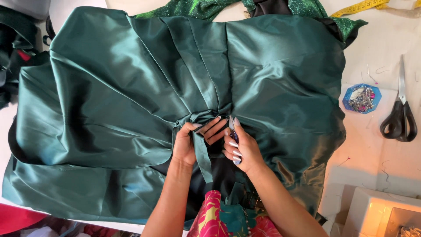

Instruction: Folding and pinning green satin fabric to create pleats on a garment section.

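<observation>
- While spread across the centre of the frame, dark green satin cloth [131,87] covering most of the white table [386,39], gathered into pleats at the middle.
- Left hand [186,145] at lower centre, pinching a fold of the cloth between thumb and fingers.
- Right hand [243,147] just beside it, closed around small thread snips [233,134], blades pointing up at the gathers.
- Right of frame: black-handled scissors [400,118], blue dish of pins [362,98].
- Upper right: yellow tape measure [359,7].
- Lower right corner: white sewing machine [377,215], lit.
</observation>
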